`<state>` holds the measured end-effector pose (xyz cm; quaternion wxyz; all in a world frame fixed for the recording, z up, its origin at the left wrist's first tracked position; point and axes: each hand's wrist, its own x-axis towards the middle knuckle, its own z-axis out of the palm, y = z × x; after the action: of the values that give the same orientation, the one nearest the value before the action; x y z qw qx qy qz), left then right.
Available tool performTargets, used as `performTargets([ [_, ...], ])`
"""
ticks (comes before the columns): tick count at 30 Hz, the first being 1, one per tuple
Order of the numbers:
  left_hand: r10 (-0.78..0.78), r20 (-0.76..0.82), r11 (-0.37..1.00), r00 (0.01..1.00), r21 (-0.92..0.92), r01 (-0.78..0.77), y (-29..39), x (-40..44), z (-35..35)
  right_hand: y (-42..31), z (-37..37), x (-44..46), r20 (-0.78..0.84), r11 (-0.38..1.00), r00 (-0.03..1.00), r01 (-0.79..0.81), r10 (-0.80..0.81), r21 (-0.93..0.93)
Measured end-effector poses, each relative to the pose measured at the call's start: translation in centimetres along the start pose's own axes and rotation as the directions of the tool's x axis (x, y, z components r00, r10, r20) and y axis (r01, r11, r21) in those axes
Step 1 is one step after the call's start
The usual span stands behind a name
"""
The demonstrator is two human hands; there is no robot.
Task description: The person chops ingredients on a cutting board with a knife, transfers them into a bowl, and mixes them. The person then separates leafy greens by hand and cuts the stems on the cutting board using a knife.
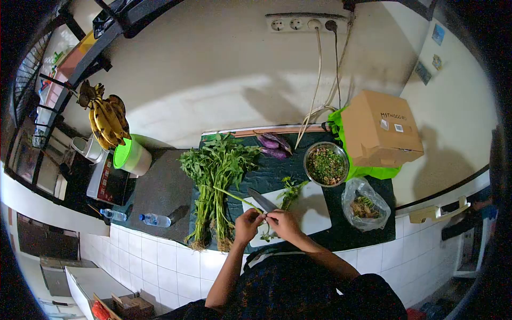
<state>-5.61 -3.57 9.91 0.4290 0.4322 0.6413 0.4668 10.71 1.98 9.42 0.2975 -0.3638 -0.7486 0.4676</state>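
Both my hands are close together over the near left part of a white cutting board [316,212]. My left hand [248,225] is closed on a long green stem [234,196], which slants up to the left. My right hand [282,223] is closed at the stem's near end, its fingertips almost touching my left hand's. A knife [261,199] lies on the board just beyond my hands, its blade pointing up-left. Cut leafy greens [289,194] rest on the board's far side. Left of the board lie large bunches of leafy greens with roots [217,165].
Purple eggplants [274,145] lie at the back. To the right are a metal bowl of chopped food [326,164], a plastic bag of scraps [365,205] and a cardboard box [381,129]. Water bottles [155,220] stand or lie left, below hanging bananas [108,121].
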Motion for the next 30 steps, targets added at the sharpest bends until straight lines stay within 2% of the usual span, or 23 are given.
performTargets([
  [1, 0.022, -0.035, 0.994, 0.999, 0.106, -0.018, 0.5, 0.0, 0.0, -0.1, 0.3, -0.1, -0.047, 0.998, 0.998, -0.038, 0.040, 0.042],
  [2, 0.019, -0.031, 0.994, 0.999, 0.104, -0.016, 0.7, 0.0, 0.1, 0.0, 0.5, -0.2, -0.091, 0.993, 0.992, -0.076, 0.083, 0.086],
  [4, 0.019, -0.055, 0.974, 0.998, 0.225, -0.006, 0.6, 0.0, 0.4, 0.1, 0.4, -0.2, -0.112, 0.995, 0.991, -0.060, 0.069, 0.077],
  [8, 0.027, -0.041, 0.990, 0.999, 0.141, -0.021, -1.0, 0.3, 0.8, 0.1, -0.4, -0.2, -0.105, 1.000, 0.994, 0.007, -0.009, -0.013],
  [11, 0.028, -0.022, 0.974, 0.999, 0.225, -0.022, 0.6, 0.0, 1.0, 0.2, -0.5, -0.2, -0.094, 0.996, 0.995, 0.007, -0.015, -0.083],
  [13, -0.018, 0.015, 0.948, 1.000, 0.318, 0.013, 2.7, -0.3, 1.1, -0.2, -1.0, -0.3, -0.094, 0.997, 0.996, 0.002, -0.009, -0.081],
  [19, -0.007, 0.039, 0.942, 0.999, 0.335, -0.006, 3.6, -0.2, 1.4, 0.1, -1.1, -0.1, -0.138, 0.999, 0.989, -0.053, 0.054, 0.012],
  [21, 0.036, 0.053, 0.941, 0.998, 0.334, -0.052, 3.3, -0.1, 1.5, -0.1, -1.6, 0.2, -0.138, 0.997, 0.988, -0.070, 0.074, 0.031],
  [23, 0.076, 0.067, 0.938, 0.995, 0.334, -0.094, 2.5, 0.0, 1.3, -0.1, -2.4, 0.6, -0.121, 0.974, 0.967, -0.220, 0.225, 0.055],
  [24, 0.027, 0.090, 0.950, 0.996, 0.307, -0.053, 1.1, 0.3, 1.1, 1.5, -2.4, 1.0, -0.198, 0.993, 0.974, -0.105, 0.112, 0.047],
  [26, -0.026, 0.116, 0.959, 0.993, 0.283, -0.008, 0.3, 0.3, 0.7, 1.3, -3.5, 1.9, -0.245, 0.998, 0.967, -0.069, 0.067, 0.004],
  [27, -0.044, 0.117, 0.981, 0.992, 0.191, 0.021, 0.4, 0.3, 0.7, 1.3, -4.2, 2.5, -0.263, 0.999, 0.964, -0.037, 0.031, -0.015],
  [28, -0.063, 0.119, 0.994, 0.991, 0.097, 0.052, 0.4, 0.3, 0.7, 1.2, -5.2, 3.0, -0.260, 0.992, 0.965, -0.012, -0.021, -0.127],
  [29, -0.064, 0.122, 0.994, 0.991, 0.098, 0.052, 0.4, 0.2, 0.6, 1.1, -6.2, 3.6, -0.253, 0.971, 0.965, 0.013, -0.075, -0.238],
  [30, -0.042, 0.131, 0.999, 0.991, 0.036, 0.038, 0.5, 0.3, 0.6, 0.7, -7.1, 4.0, -0.198, 0.969, 0.979, 0.007, -0.057, -0.245],
])
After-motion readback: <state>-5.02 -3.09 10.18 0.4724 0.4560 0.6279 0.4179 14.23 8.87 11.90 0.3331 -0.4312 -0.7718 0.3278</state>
